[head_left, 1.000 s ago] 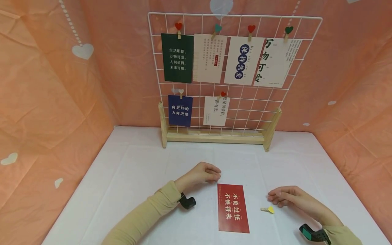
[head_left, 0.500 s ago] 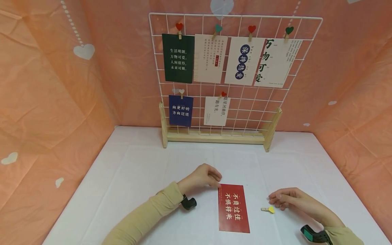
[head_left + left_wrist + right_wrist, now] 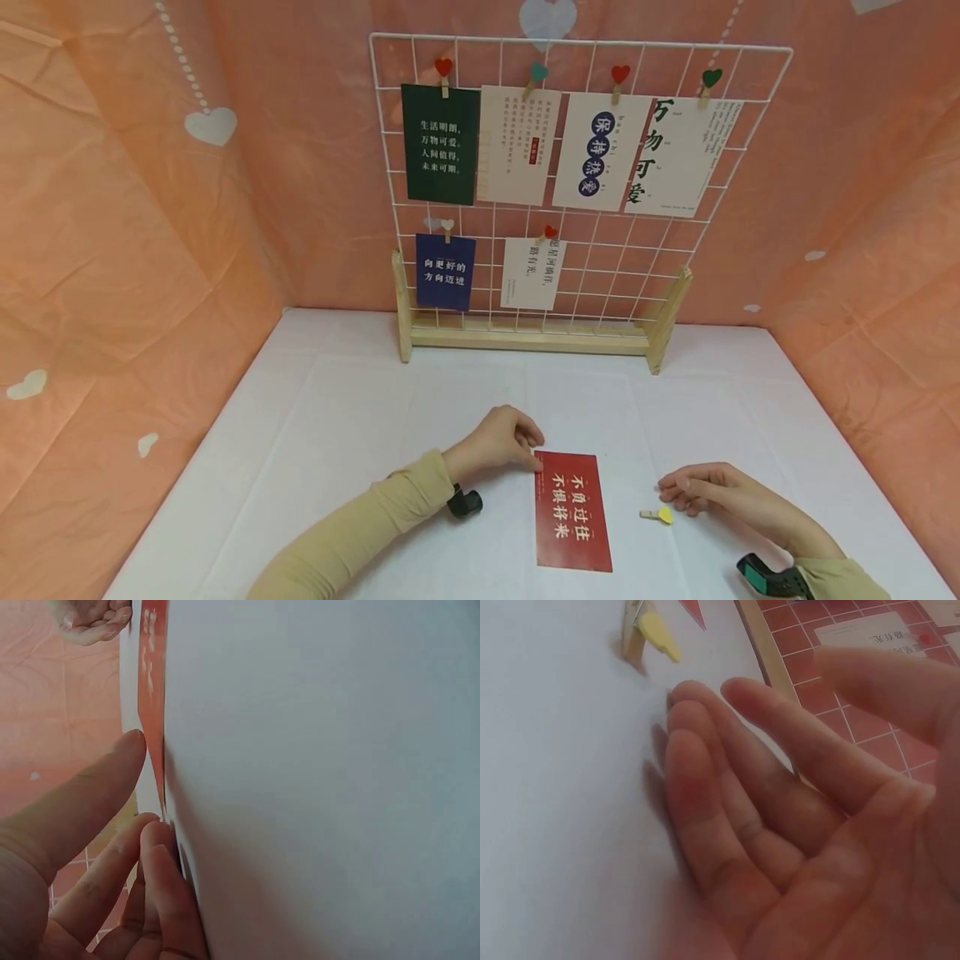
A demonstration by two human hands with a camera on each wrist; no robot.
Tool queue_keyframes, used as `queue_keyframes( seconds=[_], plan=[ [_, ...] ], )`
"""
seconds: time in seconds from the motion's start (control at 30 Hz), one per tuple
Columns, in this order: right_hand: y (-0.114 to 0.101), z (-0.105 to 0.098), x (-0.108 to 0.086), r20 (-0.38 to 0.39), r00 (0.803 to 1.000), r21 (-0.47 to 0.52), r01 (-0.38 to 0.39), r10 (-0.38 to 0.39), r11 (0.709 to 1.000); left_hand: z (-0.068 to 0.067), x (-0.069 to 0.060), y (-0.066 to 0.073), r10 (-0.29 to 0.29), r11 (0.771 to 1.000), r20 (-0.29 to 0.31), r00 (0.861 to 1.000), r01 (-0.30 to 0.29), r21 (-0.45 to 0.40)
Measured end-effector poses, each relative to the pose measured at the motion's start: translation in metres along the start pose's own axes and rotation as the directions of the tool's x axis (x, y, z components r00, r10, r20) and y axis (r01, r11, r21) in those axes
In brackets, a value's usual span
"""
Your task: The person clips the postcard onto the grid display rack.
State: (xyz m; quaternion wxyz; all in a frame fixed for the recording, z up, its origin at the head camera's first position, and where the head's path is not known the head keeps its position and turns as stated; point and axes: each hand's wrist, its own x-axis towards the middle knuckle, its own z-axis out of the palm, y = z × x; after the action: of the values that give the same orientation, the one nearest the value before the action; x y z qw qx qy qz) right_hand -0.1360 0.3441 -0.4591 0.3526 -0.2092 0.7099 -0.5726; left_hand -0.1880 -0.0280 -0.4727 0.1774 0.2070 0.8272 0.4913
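Observation:
A red card with white lettering lies flat on the white table. My left hand is at its far left corner, the thumb over the card's edge and the fingers just beyond it. In the left wrist view, the thumb and fingertips stay apart, with the card's corner close by; whether they touch it is hard to tell. To the card's right lies a small wooden clip with a yellow heart. My right hand rests beside that clip, fingers relaxed and holding nothing.
Behind stands a white wire grid rack on a wooden base. Several cards hang from it by heart clips, including a green card and a blue card. Orange cloth with white hearts surrounds the table.
My left hand has moved slightly right and nearer, its thumb coming over the red card's corner. The right hand has barely moved, and the clip lies where it was.

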Motion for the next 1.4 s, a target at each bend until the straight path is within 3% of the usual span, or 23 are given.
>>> queue_keyframes(
  seconds=[0.5, 0.87, 1.4],
  plan=[
    [0.0007, 0.0018, -0.0006, -0.039, 0.998, -0.078, -0.041, 0.038, 0.996, 0.0040, 0.0041, -0.0001, 0.038, 0.996, -0.043, 0.998, -0.034, 0.088],
    [0.0040, 0.0026, 0.0024, -0.015, 1.000, -0.075, 0.007, -0.008, 0.997, 0.0056, 0.0054, 0.0023, -0.010, 0.990, -0.055, 0.998, 0.017, 0.142],
    [0.0076, 0.0053, 0.0071, -0.001, 0.996, -0.141, 0.090, -0.091, 0.986, 0.0043, 0.0063, 0.0043, -0.014, 0.991, -0.059, 0.998, 0.022, 0.134]
  ],
)
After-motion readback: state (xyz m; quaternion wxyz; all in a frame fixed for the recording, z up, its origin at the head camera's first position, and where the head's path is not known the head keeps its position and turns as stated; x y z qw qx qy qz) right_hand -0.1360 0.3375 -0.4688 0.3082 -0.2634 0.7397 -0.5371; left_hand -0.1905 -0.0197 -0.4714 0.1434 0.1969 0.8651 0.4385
